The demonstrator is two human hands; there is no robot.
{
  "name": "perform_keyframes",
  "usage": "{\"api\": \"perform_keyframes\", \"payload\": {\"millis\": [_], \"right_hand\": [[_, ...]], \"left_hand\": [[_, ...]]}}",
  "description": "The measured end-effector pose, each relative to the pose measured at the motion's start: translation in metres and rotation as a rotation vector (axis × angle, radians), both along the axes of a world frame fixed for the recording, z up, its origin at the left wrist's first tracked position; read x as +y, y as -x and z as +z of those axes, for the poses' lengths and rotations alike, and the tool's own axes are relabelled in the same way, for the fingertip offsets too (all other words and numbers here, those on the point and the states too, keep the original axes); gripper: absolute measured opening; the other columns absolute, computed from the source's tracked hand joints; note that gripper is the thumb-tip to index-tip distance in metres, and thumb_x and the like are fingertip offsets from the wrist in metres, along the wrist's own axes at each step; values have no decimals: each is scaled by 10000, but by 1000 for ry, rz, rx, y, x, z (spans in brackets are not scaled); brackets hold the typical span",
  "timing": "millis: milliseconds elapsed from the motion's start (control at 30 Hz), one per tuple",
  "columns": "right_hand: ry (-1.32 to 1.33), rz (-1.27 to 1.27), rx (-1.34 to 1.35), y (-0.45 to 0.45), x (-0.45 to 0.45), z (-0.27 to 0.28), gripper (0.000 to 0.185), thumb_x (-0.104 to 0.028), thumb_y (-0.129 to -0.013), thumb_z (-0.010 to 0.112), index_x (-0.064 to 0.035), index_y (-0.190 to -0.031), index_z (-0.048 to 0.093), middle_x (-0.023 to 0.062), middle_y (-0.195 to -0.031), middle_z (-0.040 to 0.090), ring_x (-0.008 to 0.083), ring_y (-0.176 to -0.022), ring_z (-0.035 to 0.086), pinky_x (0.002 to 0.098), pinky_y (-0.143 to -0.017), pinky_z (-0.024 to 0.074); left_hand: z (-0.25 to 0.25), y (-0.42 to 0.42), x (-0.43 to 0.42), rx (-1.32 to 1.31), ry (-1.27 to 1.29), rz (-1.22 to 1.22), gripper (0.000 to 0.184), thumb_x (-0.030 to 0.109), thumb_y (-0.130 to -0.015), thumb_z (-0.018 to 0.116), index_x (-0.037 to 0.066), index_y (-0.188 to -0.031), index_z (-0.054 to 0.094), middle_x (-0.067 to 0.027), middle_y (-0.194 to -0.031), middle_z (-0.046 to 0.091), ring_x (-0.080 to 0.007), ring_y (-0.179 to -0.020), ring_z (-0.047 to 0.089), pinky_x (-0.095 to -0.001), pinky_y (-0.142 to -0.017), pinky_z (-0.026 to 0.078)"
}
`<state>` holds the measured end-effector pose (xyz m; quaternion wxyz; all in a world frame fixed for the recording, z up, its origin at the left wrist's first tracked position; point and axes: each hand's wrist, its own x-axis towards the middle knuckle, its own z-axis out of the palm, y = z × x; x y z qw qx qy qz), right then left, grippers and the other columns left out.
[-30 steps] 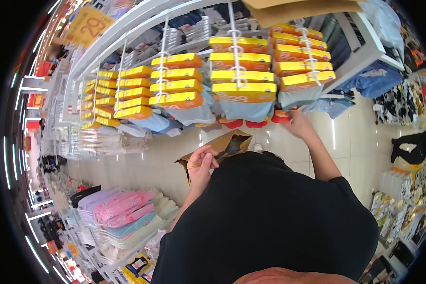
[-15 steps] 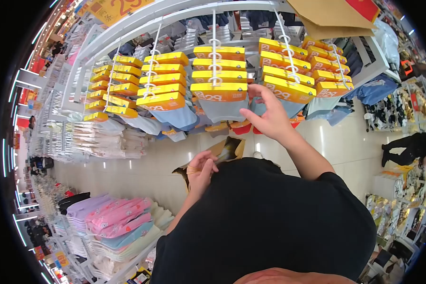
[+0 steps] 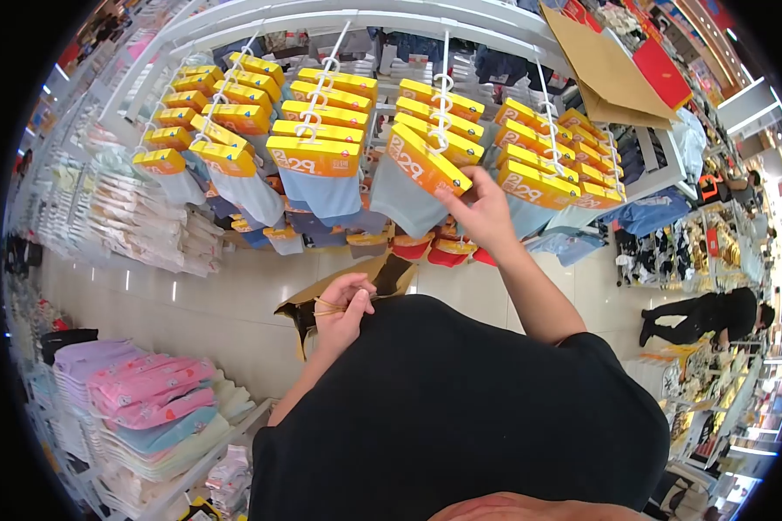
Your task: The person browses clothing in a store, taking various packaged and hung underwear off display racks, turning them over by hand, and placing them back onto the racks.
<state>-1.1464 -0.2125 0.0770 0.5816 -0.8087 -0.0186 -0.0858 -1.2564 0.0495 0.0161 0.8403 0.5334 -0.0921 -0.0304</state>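
My right hand (image 3: 482, 208) pinches the right end of the front yellow-and-orange card (image 3: 427, 163), which is tilted down to the right on its white hook. Grey-blue fabric (image 3: 406, 201) hangs below that card. Beside it on the left, another front card (image 3: 313, 156) with "29" hangs on its own hook above light blue fabric. My left hand (image 3: 345, 306) is closed at the left of my body, with thin bands or handles around the fingers. Just beyond it, a brown paper bag (image 3: 321, 286) hangs open, dark inside.
White rack rails (image 3: 235, 19) cross the top. Folded pink and lilac clothes (image 3: 148, 386) are stacked at lower left, pale garments (image 3: 152, 217) above them. A brown board (image 3: 599, 74) stands at upper right. A person in black (image 3: 704, 314) is farther off at right.
My right hand has closed on a front card's end, and that card has turned askew. Earlier this hand was at the far right, low by red items. The view has shifted.
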Motion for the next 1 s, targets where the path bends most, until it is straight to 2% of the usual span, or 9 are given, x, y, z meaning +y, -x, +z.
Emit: {"api": "perform_keyframes", "payload": {"millis": [133, 233, 367, 467, 633, 767, 833, 933, 1000], "right_hand": [[-244, 168, 46, -5, 14, 3, 424, -171, -851, 717, 43, -1184, 565, 82, -1069, 655, 84, -894, 591, 247, -778, 491], [-210, 194, -17, -3, 11, 8, 368, -145, -878, 684, 41, -1175, 572, 79, -1095, 655, 109, -971, 604, 270, -853, 489], [-772, 220, 183, 15, -1, 29, 338, -145, -894, 644, 13, -1183, 570, 100, -1142, 641, 165, -1013, 627, 323, -894, 499], [-968, 367, 320, 24, -8, 43, 430, -216, -903, 622, -1, -1257, 506, 121, -1183, 621, 205, -1045, 628, 356, -928, 499], [-864, 370, 410, 40, 4, 62, 382, -234, -932, 604, 5, -1219, 523, 112, -1152, 624, 172, -1006, 626, 322, -889, 510], [-627, 214, 1, 55, 22, 53, 371, -172, -922, 629, 10, -1225, 518, 92, -1162, 620, 148, -1034, 594, 303, -914, 468], [-381, 298, -140, 73, 30, 48, 382, -118, -877, 678, 18, -1208, 544, 91, -1144, 634, 155, -1021, 602, 303, -897, 472], [16, 725, -514, 80, 48, 47, 410, -76, -762, 741, -52, -1155, 624, 147, -1079, 639, 297, -973, 635, 357, -860, 498], [302, 889, -703, 81, 61, 54, 432, -95, -735, 734, -101, -1156, 638, 135, -1100, 619, 306, -1001, 610, 375, -840, 495]], "left_hand": [[-1, 7, 0, -52, -59, -12, 266, -25, -910, 552, -14, -1176, 548, -90, -1000, 595, -82, -717, 562, -211, -643, 493], [-4, 12, 0, -76, -98, -2, 288, -44, -896, 556, -11, -1182, 544, -97, -1048, 572, -84, -728, 563, -210, -655, 494], [0, 18, -3, -123, -126, 25, 322, -53, -876, 574, -6, -1193, 538, -106, -1072, 553, -83, -732, 563, -207, -657, 484], [7, 20, -5, -200, -156, 15, 326, -46, -870, 591, -7, -1189, 538, -105, -1043, 558, -86, -730, 566, -205, -648, 468], [-12, 24, -1, -252, -150, -36, 351, -59, -840, 616, -12, -1180, 537, -111, -1023, 567, -94, -713, 568, -210, -640, 453], [-29, 28, 6, -261, -140, -62, 416, -53, -808, 658, 9, -1201, 534, -130, -1107, 559, -122, -827, 596, -217, -659, 463], [40, 26, -20, -176, -61, 87, 449, 18, -799, 704, 38, -1218, 544, -130, -1183, 539, -165, -932, 603, -265, -710, 488], [54, 12, -21, -377, -566, 197, 505, 63, -795, 727, 65, -1251, 509, -120, -1225, 523, -214, -1064, 568, -324, -815, 486], [41, 7, -24, -438, -715, 290, 568, 80, -774, 749, 63, -1273, 478, -122, -1241, 496, -219, -1086, 551, -331, -843, 476]]}}
